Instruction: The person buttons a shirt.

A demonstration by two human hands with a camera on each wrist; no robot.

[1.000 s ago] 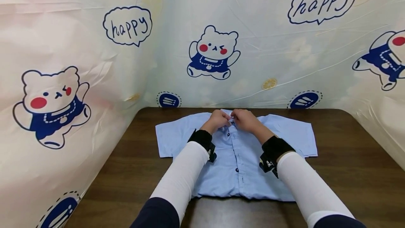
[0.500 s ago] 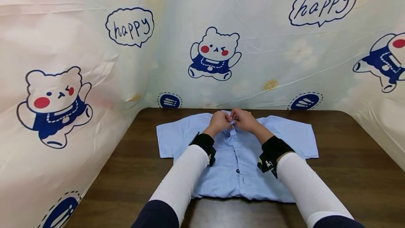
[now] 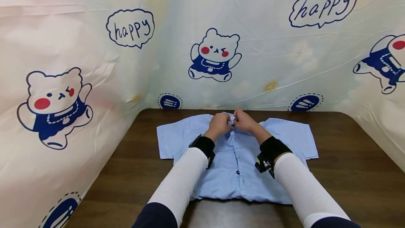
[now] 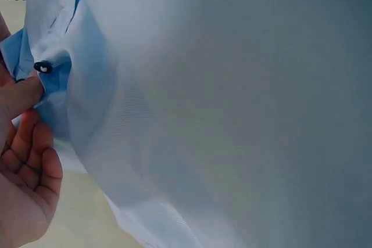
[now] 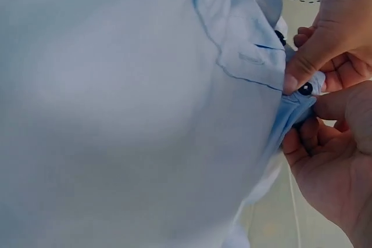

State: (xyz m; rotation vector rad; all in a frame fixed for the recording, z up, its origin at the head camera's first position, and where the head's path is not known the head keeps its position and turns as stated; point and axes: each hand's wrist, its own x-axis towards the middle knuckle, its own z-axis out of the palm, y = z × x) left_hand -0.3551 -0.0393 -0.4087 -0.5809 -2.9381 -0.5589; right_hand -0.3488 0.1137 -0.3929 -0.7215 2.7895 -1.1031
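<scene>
A light blue short-sleeved shirt (image 3: 218,180) lies front up, its collar toward the back of the table. At the top of the button placket, my left hand (image 3: 219,126) and right hand (image 3: 246,121) work close together, fingers curled, each pinching the shirt fabric. The right wrist view shows both hands at the placket's edge, with a dark button (image 5: 306,89) between them and a buttonhole (image 5: 251,58) in the cloth beside it. Another view of a dark button (image 4: 43,67) has curled fingers beside it in the left wrist view. Lower on the placket sits another button (image 3: 238,172).
The shirt rests on a dark brown wooden table (image 3: 348,157). Behind and at both sides hangs a pale curtain (image 3: 269,52) printed with bears and "happy" bubbles. Each wrist wears a black strap (image 3: 204,147) with a small camera.
Both hands stay at the collar, with small shifts of the fingers. The right hand has drawn slightly away from the left. The shirt's body has barely moved.
</scene>
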